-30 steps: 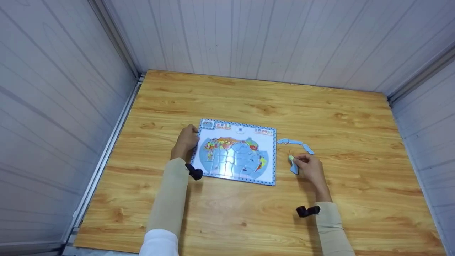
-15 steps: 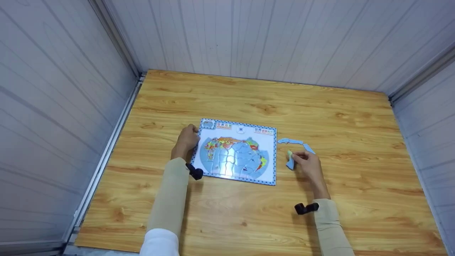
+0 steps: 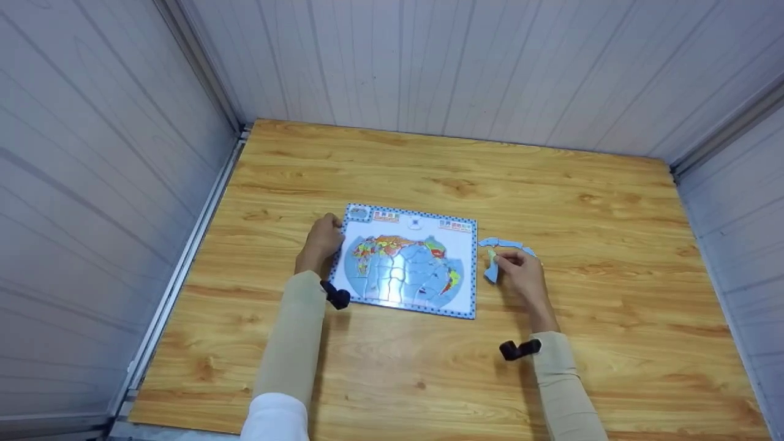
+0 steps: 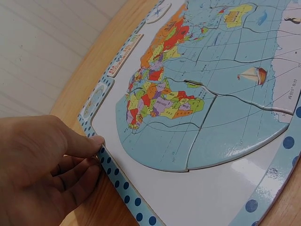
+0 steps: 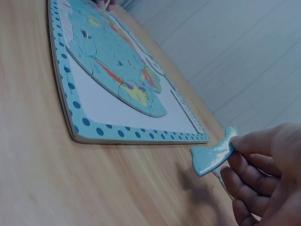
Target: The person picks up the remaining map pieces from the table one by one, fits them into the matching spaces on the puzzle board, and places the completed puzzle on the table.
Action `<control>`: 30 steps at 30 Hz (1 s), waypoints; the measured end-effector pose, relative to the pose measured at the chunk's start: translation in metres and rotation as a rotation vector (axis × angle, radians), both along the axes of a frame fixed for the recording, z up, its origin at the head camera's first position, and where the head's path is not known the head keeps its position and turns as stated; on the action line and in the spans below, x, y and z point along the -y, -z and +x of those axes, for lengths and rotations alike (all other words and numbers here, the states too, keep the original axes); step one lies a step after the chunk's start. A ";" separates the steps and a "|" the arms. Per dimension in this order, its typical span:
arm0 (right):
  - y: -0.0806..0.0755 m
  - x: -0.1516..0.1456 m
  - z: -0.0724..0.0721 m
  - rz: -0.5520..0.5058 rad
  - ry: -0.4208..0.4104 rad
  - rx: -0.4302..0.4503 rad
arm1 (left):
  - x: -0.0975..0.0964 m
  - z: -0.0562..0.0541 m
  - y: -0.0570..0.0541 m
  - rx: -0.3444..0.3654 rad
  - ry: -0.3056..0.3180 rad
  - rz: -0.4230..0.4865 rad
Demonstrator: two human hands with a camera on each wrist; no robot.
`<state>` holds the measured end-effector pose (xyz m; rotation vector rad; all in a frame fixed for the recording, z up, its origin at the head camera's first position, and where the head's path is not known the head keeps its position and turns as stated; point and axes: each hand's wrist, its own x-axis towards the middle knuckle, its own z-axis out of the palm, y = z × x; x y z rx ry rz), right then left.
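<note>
A world map puzzle board (image 3: 407, 312) with a blue dotted border lies flat on the table. At its left edge is my left hand (image 3: 321, 242), which pinches the border; in the left wrist view the thumb (image 4: 96, 141) lies on top and the other fingers curl at the side. Just off the board's right edge, my right hand (image 3: 523, 275) pinches a curved blue puzzle piece (image 5: 211, 157) with a greenish-yellow end between thumb and fingers. It is held above the table, casting a shadow. Most of the map is filled with fitted pieces (image 4: 164, 146).
Several loose blue puzzle pieces (image 3: 508, 244) lie in a row right of the board, partly behind my right hand. The wooden table (image 3: 422, 380) is bordered by pale panel walls (image 3: 398, 67) at the back and sides.
My right hand has moved left and away from me with the puzzle piece, closer to the board and over part of the loose row. My left hand has stayed in place.
</note>
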<state>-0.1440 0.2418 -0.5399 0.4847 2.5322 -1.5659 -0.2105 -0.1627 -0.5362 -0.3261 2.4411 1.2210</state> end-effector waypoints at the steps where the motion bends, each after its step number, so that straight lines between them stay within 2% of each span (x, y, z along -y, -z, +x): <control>1: 0.000 0.001 -0.001 -0.001 -0.005 -0.005 | 0.000 0.000 0.000 0.003 -0.002 0.003; 8: -0.002 0.010 -0.009 -0.039 -0.006 -0.015 | 0.001 -0.001 0.001 0.003 0.000 0.009; 15: -0.004 0.017 -0.017 -0.062 -0.014 -0.008 | 0.002 -0.002 0.002 -0.049 0.034 -0.029; 22: -0.006 0.024 -0.025 -0.052 -0.016 0.043 | 0.000 -0.001 0.000 0.011 -0.003 -0.011; 30: -0.006 0.030 -0.032 -0.073 -0.017 0.041 | -0.001 -0.001 -0.001 0.019 -0.007 -0.015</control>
